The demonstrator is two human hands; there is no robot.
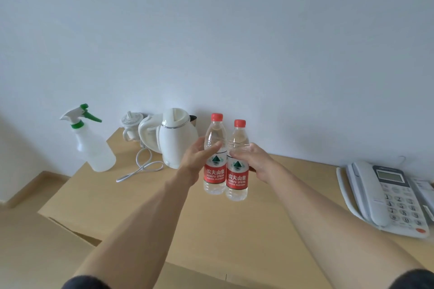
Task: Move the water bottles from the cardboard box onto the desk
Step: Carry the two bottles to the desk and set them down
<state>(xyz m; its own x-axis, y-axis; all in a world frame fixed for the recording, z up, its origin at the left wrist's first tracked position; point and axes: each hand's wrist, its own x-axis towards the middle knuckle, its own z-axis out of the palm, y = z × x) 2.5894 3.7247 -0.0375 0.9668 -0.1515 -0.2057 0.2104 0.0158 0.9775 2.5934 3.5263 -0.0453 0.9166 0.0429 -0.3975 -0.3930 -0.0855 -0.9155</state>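
Observation:
Two clear water bottles with red caps and red labels stand upright and side by side on the light wooden desk (145, 197). My left hand (196, 162) holds the left water bottle (215, 171) at its shoulder, thumb across the front and fingers behind. My right hand (254, 159) grips the right water bottle (237, 178) at its shoulder, fingers curled round it. The brown flaps of the cardboard box (35, 253) show at the lower left, below the desk's front edge. Its inside is hidden.
A white electric kettle (175, 138) with its loose cord (141, 169) stands just left of the bottles, against the wall. Further left are a small white cup (131, 124) and a spray bottle (94, 145) with a green nozzle. A grey desk phone (387, 197) lies at the right edge.

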